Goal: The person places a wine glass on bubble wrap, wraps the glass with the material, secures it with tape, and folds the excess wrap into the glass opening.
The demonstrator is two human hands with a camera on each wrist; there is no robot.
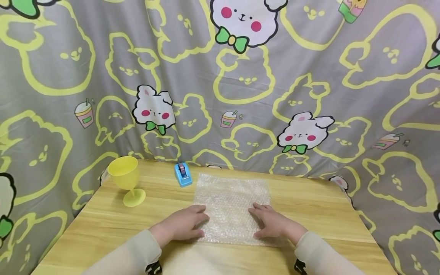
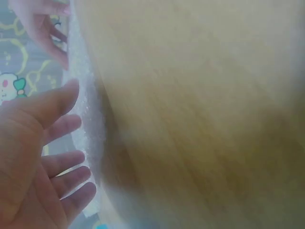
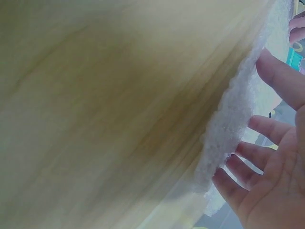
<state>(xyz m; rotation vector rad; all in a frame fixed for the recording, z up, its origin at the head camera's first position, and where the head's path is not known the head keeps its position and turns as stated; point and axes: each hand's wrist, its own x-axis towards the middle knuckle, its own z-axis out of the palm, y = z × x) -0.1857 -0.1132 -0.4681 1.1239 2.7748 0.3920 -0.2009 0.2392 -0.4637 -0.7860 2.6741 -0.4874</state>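
A sheet of clear bubble wrap [image 1: 230, 206] lies spread on the wooden table. My left hand [image 1: 183, 223] rests at its left edge, with the fingertips on the wrap. On the opposite edge, my right hand [image 1: 271, 222] touches the sheet with its fingertips. The left wrist view shows the left hand [image 2: 43, 157] with loosely spread fingers against the wrap [image 2: 90, 109]. Similarly, the right wrist view has the right hand [image 3: 271, 162] with fingers extended onto the sheet [image 3: 228, 119]. Neither hand grips anything.
A yellow plastic goblet [image 1: 125, 173] stands upright at the table's left. Behind the wrap's left corner sits a small blue tape dispenser [image 1: 183, 175]. A grey patterned curtain [image 1: 247, 114] hangs along the back and sides of the wooden table [image 1: 316, 206].
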